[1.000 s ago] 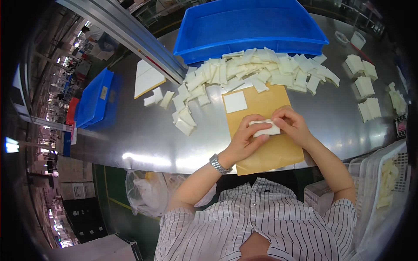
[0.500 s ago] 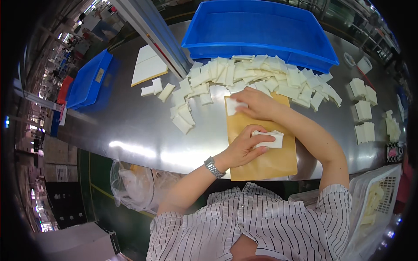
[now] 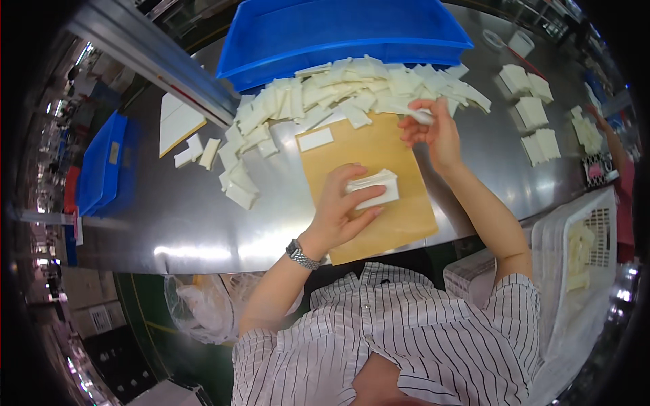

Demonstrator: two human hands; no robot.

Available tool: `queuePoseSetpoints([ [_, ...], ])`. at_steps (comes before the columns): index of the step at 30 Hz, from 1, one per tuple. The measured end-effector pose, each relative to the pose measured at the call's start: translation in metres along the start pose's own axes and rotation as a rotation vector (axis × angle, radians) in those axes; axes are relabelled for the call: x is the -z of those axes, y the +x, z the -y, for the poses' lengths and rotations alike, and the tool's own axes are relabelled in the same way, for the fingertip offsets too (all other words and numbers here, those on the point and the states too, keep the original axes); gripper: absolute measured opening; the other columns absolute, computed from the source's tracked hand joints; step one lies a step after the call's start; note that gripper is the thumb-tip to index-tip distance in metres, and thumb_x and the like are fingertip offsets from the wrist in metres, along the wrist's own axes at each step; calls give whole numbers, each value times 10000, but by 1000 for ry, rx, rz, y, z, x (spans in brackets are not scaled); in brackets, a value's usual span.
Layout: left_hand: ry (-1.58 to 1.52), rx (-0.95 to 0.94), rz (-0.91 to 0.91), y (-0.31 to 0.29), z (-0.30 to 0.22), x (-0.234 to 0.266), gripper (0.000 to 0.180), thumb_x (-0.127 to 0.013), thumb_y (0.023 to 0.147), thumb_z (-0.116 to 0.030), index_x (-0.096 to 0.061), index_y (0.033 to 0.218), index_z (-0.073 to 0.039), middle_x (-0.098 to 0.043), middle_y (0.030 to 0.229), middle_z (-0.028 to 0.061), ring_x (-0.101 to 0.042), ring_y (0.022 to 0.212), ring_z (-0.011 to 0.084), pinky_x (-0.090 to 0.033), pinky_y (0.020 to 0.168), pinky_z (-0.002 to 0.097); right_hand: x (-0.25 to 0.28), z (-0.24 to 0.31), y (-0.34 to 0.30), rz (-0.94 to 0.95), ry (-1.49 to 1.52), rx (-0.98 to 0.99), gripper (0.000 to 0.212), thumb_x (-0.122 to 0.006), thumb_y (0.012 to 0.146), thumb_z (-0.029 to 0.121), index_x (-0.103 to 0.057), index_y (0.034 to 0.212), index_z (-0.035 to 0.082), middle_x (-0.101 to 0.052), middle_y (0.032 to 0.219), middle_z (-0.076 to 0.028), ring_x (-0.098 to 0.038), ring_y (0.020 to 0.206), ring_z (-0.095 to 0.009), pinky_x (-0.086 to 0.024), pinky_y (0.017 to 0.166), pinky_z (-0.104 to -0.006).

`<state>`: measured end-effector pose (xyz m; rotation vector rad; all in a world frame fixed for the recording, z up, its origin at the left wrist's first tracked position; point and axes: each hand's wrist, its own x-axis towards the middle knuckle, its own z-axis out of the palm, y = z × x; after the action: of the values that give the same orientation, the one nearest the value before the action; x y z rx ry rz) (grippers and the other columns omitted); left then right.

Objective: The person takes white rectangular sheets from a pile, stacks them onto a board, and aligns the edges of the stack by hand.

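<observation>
My left hand (image 3: 338,206) is closed round a small bundle of white plastic pieces (image 3: 379,191), resting on a brown sheet (image 3: 379,233). My right hand (image 3: 437,139) is raised by the far right corner of the sheet, its thumb and fingers closed on a small white piece (image 3: 421,116), partly covered by the fingers. Beyond the sheet lies a heaped pile of off-white plastic pieces (image 3: 325,95). A white rectangle (image 3: 316,139) lies flat at the sheet's far left corner.
A large blue tray (image 3: 345,57) stands behind the pile, beside a metal post (image 3: 156,61). Grouped white blocks (image 3: 531,114) sit at the right. A white crate (image 3: 575,271) is at my right and a blue bin (image 3: 101,166) far left. Someone's arm (image 3: 613,145) shows at the right edge.
My right hand has moved from the sheet's far left corner to the right and lifted, now with a white piece. My left hand keeps its bundle. The whole view has shifted.
</observation>
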<state>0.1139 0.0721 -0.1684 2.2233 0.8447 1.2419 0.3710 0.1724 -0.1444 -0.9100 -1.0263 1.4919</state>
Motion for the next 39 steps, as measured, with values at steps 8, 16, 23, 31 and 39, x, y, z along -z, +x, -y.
queuePoseSetpoints([
  [8, -17, 47, -75, 5, -11, -3, 579, -864, 737, -66, -641, 1271, -71, -530, 1374, 148, -509, 1304, 361, -450, 1076, 482, 27, -10, -68, -132, -79, 82, 419, -453, 1085, 420, -578, 1219, 43, -706, 1048, -136, -671, 841, -161, -520, 711, -286],
  [16, 279, 275, -293, 34, 12, 57, 417, -789, 787, -104, -655, 1178, -46, -666, 1187, 113, -604, 1161, 321, -456, 1028, 443, 30, -13, -75, -250, -68, 140, 366, -612, 979, 13, -524, 1334, 29, -682, 1225, -161, -671, 931, -157, -518, 739, -264],
  [23, 953, 574, -60, 47, 132, 140, 459, -712, 841, -161, -624, 1288, -110, -683, 1229, 133, -621, 1160, 337, -380, 1066, 464, 18, -10, -80, -312, -205, 172, 606, -592, 987, -6, -368, 1546, 60, -681, 1238, -185, -694, 917, -155, -539, 737, -257],
  [31, 484, 529, -279, 65, 91, 133, 539, -779, 805, -39, -613, 1314, -101, -669, 1256, 150, -655, 1152, 265, -445, 1052, 444, 22, -14, -80, -319, -101, 186, 486, -559, 1026, 62, -345, 1462, 84, -654, 1136, -142, -604, 847, -117, -499, 726, -247],
  [39, -263, 207, -423, 3, -21, 64, 302, -746, 764, 122, -565, 914, -69, -626, 1300, 192, -610, 1247, 363, -503, 1051, 486, 23, -25, -72, -359, -166, 290, 329, -706, 920, 11, -441, 1085, 113, -568, 994, -15, -536, 807, -97, -472, 735, -250],
])
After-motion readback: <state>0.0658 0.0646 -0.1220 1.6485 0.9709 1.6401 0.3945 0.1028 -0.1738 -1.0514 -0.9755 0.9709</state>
